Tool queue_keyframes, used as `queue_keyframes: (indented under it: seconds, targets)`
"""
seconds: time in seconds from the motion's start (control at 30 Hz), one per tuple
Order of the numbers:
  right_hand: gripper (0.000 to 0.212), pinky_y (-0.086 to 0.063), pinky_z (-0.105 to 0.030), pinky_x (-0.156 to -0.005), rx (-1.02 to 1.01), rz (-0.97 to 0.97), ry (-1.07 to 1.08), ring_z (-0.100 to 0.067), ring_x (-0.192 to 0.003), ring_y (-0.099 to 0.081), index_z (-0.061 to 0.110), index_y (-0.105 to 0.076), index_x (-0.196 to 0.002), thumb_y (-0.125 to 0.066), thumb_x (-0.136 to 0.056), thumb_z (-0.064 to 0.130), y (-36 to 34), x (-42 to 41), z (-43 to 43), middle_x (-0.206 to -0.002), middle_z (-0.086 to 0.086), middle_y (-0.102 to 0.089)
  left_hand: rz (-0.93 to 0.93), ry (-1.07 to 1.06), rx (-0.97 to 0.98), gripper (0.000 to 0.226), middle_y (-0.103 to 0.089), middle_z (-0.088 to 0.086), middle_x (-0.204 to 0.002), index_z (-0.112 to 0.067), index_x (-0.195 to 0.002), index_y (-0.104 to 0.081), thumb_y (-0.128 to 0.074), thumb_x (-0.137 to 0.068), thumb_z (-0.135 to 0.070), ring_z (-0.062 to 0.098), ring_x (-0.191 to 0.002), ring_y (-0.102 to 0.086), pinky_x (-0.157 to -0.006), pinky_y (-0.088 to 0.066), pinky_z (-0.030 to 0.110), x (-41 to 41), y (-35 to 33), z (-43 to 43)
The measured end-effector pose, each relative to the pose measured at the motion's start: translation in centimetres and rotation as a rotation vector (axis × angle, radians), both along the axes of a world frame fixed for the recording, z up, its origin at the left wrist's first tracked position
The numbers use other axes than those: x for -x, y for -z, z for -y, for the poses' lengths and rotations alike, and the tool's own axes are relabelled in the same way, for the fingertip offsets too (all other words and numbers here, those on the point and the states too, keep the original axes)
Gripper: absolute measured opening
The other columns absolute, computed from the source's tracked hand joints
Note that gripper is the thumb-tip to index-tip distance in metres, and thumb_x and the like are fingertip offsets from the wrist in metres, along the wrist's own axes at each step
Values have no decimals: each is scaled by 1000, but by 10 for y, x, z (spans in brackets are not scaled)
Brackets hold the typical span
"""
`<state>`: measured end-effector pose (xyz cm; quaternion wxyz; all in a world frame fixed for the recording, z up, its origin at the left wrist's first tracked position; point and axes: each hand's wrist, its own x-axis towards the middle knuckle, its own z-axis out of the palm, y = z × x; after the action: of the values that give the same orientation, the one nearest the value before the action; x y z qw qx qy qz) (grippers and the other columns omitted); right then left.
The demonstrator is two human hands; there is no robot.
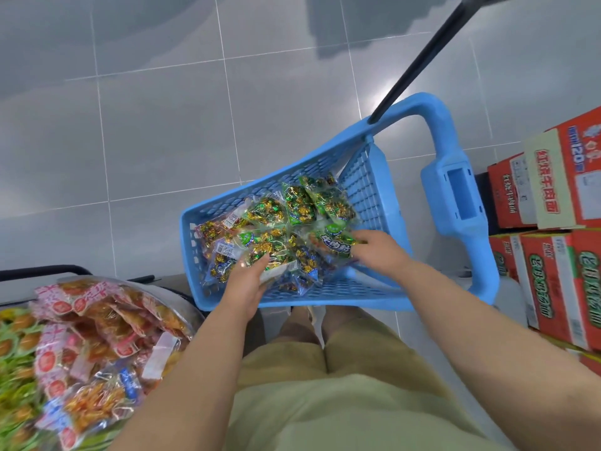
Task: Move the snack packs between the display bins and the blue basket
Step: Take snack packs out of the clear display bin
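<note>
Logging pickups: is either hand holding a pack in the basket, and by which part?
The right hand pinches a green snack pack by its near edge. The left hand rests on the pile; a hold cannot be told.

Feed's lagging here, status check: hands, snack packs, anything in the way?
Right hand grips a green pack in the blue basket. Left hand on the snack packs, grip unclear. Nothing over the pile but the hands.

Left grip flat, right grip curled.
</note>
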<state>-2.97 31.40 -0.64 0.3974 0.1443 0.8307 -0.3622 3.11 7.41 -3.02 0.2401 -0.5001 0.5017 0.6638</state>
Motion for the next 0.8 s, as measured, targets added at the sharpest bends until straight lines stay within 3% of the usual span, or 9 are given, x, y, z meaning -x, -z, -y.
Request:
queue_keyframes:
  seconds: [0.03,0.17,0.27,0.37,0.43,0.53,0.63,0.73,0.8]
  targets:
    - [6,-37,-19,-50,66,49,65,-16,-60,-45,17,-50,-59,-48,-64,18,-9,3,1,-57,1,-46,-15,55,4,76,-26,8,-155,-17,-152,-17,-63,-92,-19,27,-130,-44,-101,-45,41,2,-1,-1]
    - [30,-46,-20,-42,360,282,343,-11,-46,-55,13,-41,-57,-42,-74,-12,-25,10,8,-59,-4,-42,-65,165,-37,63,-30,5,-155,-24,-149,-29,-60,-94,-18,23,-126,-46,-96,-48,40,8,-17,-5]
    - [25,-45,-17,-41,432,370,358,-14,-52,-66,12,-40,-68,-38,-79,-10,-25,13,25,-65,-4,-44,-105,89,-181,45,-54,-4,-135,-28,-131,-51,-55,-90,-45,24,-113,-62,-84,-56,40,11,-36,-8]
    - [17,-48,-22,-47,407,394,324,-16,-62,-69,12,-45,-78,-42,-80,-5,-21,14,44,-75,-4,-47,-167,107,-215,66,-57,-18,-114,-37,-129,-48,-50,-71,-69,14,-101,-65,-69,-58,32,9,-46,-3]
    - [14,-52,-25,-52,402,413,256,-17,-65,-69,12,-46,-80,-45,-79,-2,-19,13,55,-79,-6,-48,-154,204,-140,84,-62,-5,-116,-29,-137,-43,-65,-62,-60,21,-107,-63,-73,-54,34,8,-46,-2]
    - [12,-54,-27,-60,435,430,133,-18,-79,-65,14,-52,-85,-52,-78,4,-14,17,68,-91,-6,-50,-95,202,56,65,-66,-6,-102,-27,-114,-53,-82,-57,-42,9,-93,-63,-63,-48,28,8,-38,-4]
    - [6,-55,-30,-76,444,196,237,-17,-93,-59,23,-59,-91,-58,-87,19,-1,33,62,-98,2,-58,-47,6,54,74,-58,-4,-117,-19,-130,-42,-82,-70,-33,8,-94,-57,-61,-46,28,9,-31,-5]
    - [15,-46,-28,-78,120,-205,383,-18,-98,-58,25,-59,-104,-54,-90,25,23,52,43,-111,3,-61,3,-101,81,97,-47,-2,-135,-14,-147,-23,-81,-72,-34,15,-109,-49,-64,-45,30,8,-23,-1]
    - [32,-43,-31,-91,-27,-251,318,-23,-112,-54,16,-55,-125,-49,-94,24,43,63,35,-128,-6,-56,25,-125,88,101,-44,3,-144,-13,-148,-21,-81,-71,-35,17,-116,-49,-64,-45,29,7,-18,-1]
